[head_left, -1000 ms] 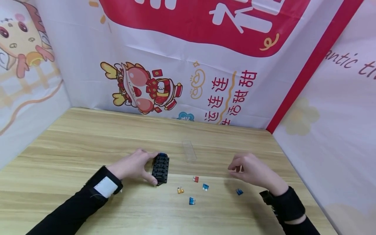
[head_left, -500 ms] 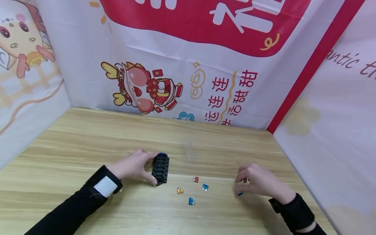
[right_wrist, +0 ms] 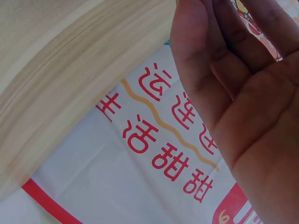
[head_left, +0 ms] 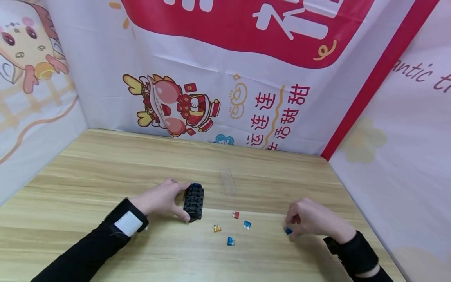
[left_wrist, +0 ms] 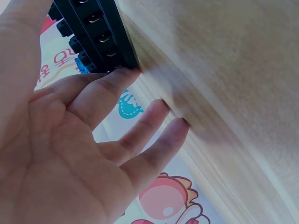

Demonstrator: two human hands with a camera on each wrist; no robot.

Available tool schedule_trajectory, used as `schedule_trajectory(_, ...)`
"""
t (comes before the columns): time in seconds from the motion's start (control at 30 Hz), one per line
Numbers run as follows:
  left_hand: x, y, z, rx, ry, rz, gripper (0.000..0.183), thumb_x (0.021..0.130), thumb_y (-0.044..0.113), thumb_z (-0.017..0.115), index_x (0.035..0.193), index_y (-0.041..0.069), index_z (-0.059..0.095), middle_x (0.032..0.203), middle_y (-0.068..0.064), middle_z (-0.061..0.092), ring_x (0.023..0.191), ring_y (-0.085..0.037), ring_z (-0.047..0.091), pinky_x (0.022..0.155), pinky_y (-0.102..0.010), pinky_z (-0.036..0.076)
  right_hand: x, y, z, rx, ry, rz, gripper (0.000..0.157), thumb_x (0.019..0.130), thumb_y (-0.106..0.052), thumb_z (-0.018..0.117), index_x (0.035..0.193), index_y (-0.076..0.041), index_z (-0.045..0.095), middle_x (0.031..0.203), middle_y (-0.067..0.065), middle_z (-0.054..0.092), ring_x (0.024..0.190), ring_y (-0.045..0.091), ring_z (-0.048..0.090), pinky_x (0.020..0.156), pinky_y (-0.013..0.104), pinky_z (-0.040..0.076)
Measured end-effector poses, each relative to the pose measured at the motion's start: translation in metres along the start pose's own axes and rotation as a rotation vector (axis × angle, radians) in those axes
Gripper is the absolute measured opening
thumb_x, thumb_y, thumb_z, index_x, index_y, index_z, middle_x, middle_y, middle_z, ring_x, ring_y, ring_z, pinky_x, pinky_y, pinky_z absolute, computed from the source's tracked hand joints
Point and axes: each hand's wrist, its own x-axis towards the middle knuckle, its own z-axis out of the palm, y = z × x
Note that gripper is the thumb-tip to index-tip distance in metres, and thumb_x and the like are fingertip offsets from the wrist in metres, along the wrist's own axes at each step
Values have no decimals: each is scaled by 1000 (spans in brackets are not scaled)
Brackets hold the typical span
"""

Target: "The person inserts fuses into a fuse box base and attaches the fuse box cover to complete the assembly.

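My left hand [head_left: 165, 199] holds a black fuse box [head_left: 193, 202] by its two ends, thumb at the near end and fingers at the far end. A blue piece shows at the box's far end, and in the left wrist view the row of slots on the fuse box [left_wrist: 100, 35] is visible. On the right, my right hand [head_left: 315, 219] pinches a small blue blade fuse [head_left: 288, 230] between thumb and fingertips, low over the table. The right wrist view shows the bent fingers of the right hand [right_wrist: 243, 88], with the fuse hidden.
Between the hands lie a red blade fuse [head_left: 235, 214], an orange blade fuse [head_left: 217, 228] and two blue ones, the nearer blue fuse [head_left: 230, 241] closest to me. Behind them is a clear plastic cover [head_left: 228, 181]. Printed cloth walls [head_left: 105, 58] border the wooden table [head_left: 141, 152].
My right hand has moved right and toward me, down onto the blue blade fuse, and now pinches it. The left hand stays on the fuse box.
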Motion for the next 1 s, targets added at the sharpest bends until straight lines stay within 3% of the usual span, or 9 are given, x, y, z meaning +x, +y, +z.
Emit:
schedule_trajectory(0.4, 2, -1, 0, 5, 2, 14, 110, 58, 67, 75, 143, 7, 43, 130, -12, 52, 112, -24, 46, 94, -43, 40, 7, 3, 8, -64, -23, -70, 26, 62, -11, 85, 71, -24, 64, 72, -11, 53, 66, 5, 53, 57, 19, 42)
schedule_trajectory(1.0, 0, -1, 0, 3, 13, 29, 109, 58, 65, 77, 143, 6, 43, 126, -14, 53, 109, -24, 48, 92, -43, 41, 10, 5, 15, -81, -33, -76, 27, 62, -6, 82, 71, -23, 63, 68, -13, 52, 63, 3, 51, 55, 19, 41)
